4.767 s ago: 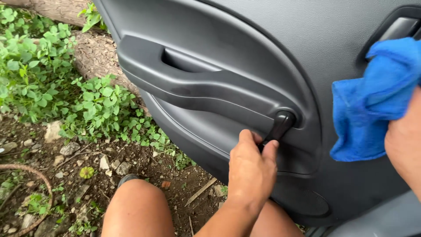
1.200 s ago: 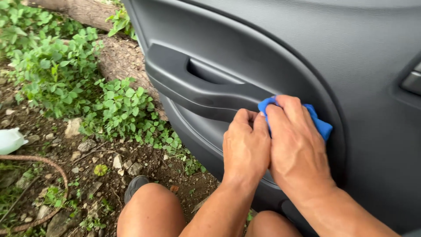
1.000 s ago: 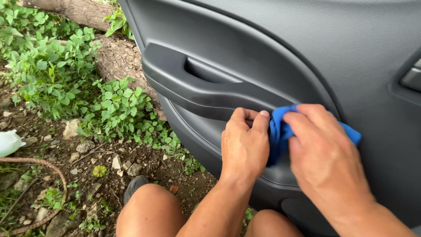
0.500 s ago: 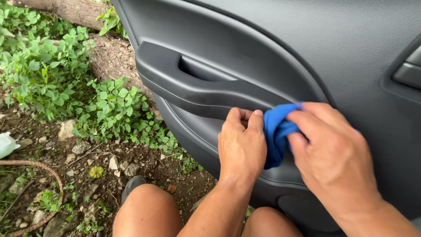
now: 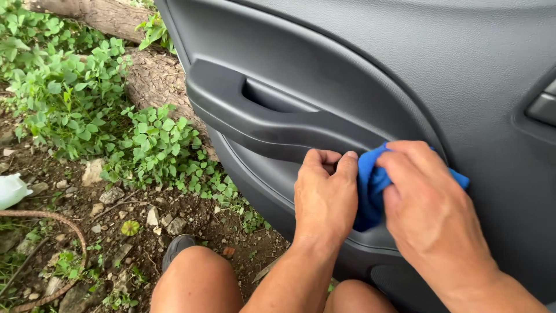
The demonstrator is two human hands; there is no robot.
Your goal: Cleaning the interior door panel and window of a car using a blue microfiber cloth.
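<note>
1. At lower edge of the dark grey car door panel (image 5: 359, 69), both hands work side by side, just under the armrest (image 5: 260, 116).
2. Left hand (image 5: 324, 197): grip curled shut on something against the panel; what it holds is hidden by the fingers, can't tell.
3. Right hand (image 5: 431, 214): grip closed on a bunched blue cloth (image 5: 368, 185), pressing it to the panel just right of the left hand's fingertips.
4. Cloth sits btwn the two hands, touching both; one corner sticks out past the right hand's knuckles.
5. Bare knees below, shoe (image 5: 176, 246) on dirt, green weeds (image 5: 87, 98) and log (image 5: 150, 75) to the left.
</note>
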